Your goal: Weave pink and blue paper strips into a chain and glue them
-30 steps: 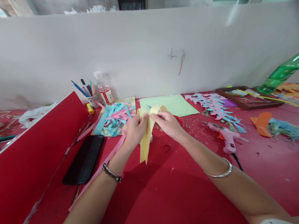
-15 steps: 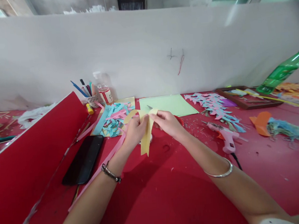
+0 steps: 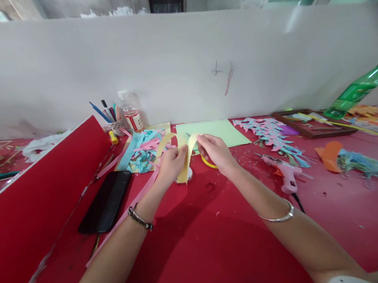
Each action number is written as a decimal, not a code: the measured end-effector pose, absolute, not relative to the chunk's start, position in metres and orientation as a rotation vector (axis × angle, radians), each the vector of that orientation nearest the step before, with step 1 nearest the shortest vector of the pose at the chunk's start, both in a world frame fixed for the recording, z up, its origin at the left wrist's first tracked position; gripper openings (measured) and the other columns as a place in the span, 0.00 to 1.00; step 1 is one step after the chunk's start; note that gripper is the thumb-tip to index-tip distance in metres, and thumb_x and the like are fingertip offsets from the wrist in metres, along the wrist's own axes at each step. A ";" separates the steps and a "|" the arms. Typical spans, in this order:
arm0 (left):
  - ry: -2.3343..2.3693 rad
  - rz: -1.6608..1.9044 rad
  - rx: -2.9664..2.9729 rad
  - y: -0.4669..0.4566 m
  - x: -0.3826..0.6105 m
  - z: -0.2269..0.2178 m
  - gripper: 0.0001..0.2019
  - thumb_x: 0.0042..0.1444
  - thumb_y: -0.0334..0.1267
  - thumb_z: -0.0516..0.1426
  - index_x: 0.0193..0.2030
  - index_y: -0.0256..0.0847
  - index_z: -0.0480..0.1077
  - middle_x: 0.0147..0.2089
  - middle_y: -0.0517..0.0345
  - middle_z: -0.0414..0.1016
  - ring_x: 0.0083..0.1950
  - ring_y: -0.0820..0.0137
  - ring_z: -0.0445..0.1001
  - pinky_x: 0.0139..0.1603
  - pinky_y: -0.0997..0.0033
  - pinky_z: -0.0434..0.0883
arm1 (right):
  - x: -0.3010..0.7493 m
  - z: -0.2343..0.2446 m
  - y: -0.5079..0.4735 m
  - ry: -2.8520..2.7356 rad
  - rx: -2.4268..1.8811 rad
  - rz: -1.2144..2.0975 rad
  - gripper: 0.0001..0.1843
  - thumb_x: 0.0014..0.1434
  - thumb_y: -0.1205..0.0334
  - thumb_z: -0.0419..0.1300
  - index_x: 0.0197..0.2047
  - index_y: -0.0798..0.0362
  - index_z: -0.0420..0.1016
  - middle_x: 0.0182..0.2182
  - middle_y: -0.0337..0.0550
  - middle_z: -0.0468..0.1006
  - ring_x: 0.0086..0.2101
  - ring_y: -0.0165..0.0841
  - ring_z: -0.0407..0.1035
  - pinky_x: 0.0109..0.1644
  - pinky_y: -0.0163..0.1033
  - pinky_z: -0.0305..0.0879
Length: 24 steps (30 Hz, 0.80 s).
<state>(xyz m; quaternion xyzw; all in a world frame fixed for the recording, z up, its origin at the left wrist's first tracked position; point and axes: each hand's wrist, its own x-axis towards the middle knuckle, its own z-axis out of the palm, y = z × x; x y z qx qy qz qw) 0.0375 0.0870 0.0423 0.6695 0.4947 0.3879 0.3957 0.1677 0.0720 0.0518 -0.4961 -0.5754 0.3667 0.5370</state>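
My left hand pinches a yellow paper strip above the red table. The strip's lower end hangs down to a small white round object, and its upper part curls left over the fingers. My right hand is closed on scissors; their grey tip pokes out at the strip's top, and a yellow handle loop shows under the palm. Both wrists wear bracelets.
A black phone and a tilted red board lie at the left. Blue and pink paper strips, a pen cup, a green sheet, cut paper shapes, a pink glue gun and a green bottle lie around.
The yellow strip's hanging end has risen and shortened, and more of it now curls left above my left hand. My right hand shifted slightly right, uncovering the yellow loop.
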 end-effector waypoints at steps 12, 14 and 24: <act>1.234 1.121 1.695 0.085 0.034 0.048 0.19 0.52 0.49 0.46 0.17 0.38 0.59 0.15 0.65 0.54 0.17 0.78 0.53 0.17 0.78 0.49 | 0.167 0.051 0.073 -1.360 -1.194 0.950 0.16 0.53 0.54 0.51 0.18 0.53 0.56 0.14 0.32 0.61 0.14 0.21 0.54 0.19 0.30 0.50; 1.228 1.040 1.730 0.085 0.035 0.047 0.20 0.50 0.50 0.48 0.15 0.38 0.57 0.13 0.66 0.52 0.16 0.79 0.52 0.16 0.77 0.47 | 0.168 0.053 0.072 -1.324 -1.166 0.927 0.17 0.53 0.54 0.50 0.18 0.53 0.55 0.14 0.31 0.59 0.14 0.21 0.52 0.18 0.30 0.48; 1.310 1.163 1.690 0.090 0.033 0.044 0.18 0.51 0.47 0.47 0.18 0.37 0.62 0.14 0.65 0.54 0.18 0.78 0.54 0.17 0.77 0.48 | 0.168 0.049 0.072 -1.500 -1.215 0.868 0.16 0.53 0.53 0.50 0.19 0.53 0.59 0.15 0.33 0.60 0.17 0.23 0.55 0.21 0.31 0.50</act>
